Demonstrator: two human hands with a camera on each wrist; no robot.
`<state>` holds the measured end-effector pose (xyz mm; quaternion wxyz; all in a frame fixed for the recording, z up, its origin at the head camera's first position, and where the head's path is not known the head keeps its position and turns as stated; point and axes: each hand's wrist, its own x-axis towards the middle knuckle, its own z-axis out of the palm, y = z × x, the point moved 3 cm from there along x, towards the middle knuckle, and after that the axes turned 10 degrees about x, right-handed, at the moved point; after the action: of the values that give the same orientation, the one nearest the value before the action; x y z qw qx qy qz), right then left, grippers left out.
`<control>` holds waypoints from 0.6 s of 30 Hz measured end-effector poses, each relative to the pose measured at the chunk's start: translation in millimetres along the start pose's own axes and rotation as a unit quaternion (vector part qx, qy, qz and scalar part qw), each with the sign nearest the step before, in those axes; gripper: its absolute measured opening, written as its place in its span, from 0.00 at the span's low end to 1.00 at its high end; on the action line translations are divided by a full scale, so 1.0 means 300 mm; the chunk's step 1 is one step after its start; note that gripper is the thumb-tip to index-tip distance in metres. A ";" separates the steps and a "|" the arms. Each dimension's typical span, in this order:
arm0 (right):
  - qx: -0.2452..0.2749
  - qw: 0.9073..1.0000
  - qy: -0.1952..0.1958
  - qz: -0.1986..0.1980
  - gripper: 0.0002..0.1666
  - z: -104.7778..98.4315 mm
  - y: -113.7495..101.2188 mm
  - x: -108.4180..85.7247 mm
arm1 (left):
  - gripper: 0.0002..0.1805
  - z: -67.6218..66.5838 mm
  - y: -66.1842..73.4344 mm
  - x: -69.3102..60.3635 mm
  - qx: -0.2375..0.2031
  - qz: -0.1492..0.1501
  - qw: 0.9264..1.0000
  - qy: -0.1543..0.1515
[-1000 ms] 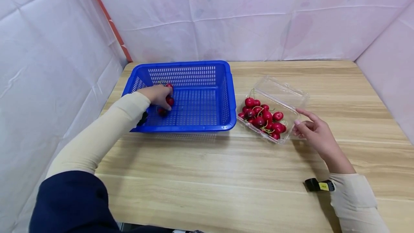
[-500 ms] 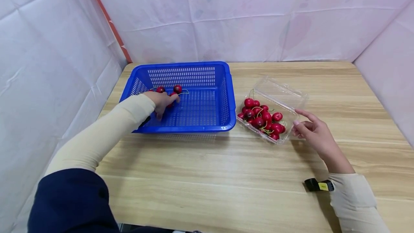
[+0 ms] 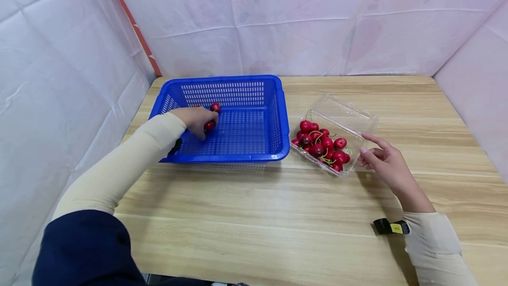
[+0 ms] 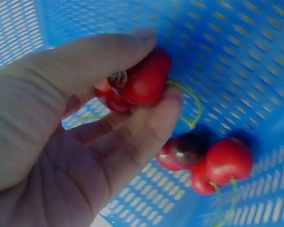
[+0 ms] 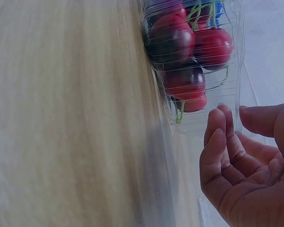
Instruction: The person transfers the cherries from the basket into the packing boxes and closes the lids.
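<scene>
In the head view my left hand (image 3: 196,120) is inside the blue basket (image 3: 250,159). Its thumb and fingers pinch a red cherry (image 4: 149,80) with a green stem, seen close up in the left wrist view. Another cherry (image 4: 114,100) shows behind it, partly covered by the hand; whether it is gripped too is unclear. Several loose cherries (image 4: 229,161) lie on the basket floor. On the right, my right hand (image 3: 386,162) holds the edge of an open clear plastic box (image 3: 349,172) between thumb and fingers. Red cherries (image 5: 213,47) with stems fill much of the box.
Box and basket stand side by side on a wooden table (image 3: 254,215), a narrow gap between them. The box's lid (image 3: 345,109) is folded back toward the rear. Pale sheeting (image 3: 301,21) closes off the back and sides.
My left hand has shifted about within the basket among the cherries, and its fingers, spread half a second ago, now close round one. The right hand and the box stay in place.
</scene>
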<state>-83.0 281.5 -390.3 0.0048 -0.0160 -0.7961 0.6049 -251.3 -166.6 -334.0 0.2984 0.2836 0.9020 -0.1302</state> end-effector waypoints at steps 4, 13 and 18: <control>0.000 1.000 0.001 0.005 0.30 0.000 0.000 -0.002 | 0.31 -0.026 0.019 -0.012 -0.006 0.023 0.999 0.038; 0.011 1.000 0.000 0.020 0.30 0.000 0.001 -0.006 | 0.30 -0.121 0.108 -0.075 -0.019 0.079 0.993 0.081; 0.011 1.000 0.002 0.024 0.30 -0.001 0.001 -0.004 | 0.31 -0.186 0.186 -0.108 -0.019 0.117 0.983 0.139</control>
<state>-81.9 281.8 -390.4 -0.0078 -0.0361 -0.7887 0.6137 -223.1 -113.0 -273.8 0.1882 0.3972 0.8975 -0.0363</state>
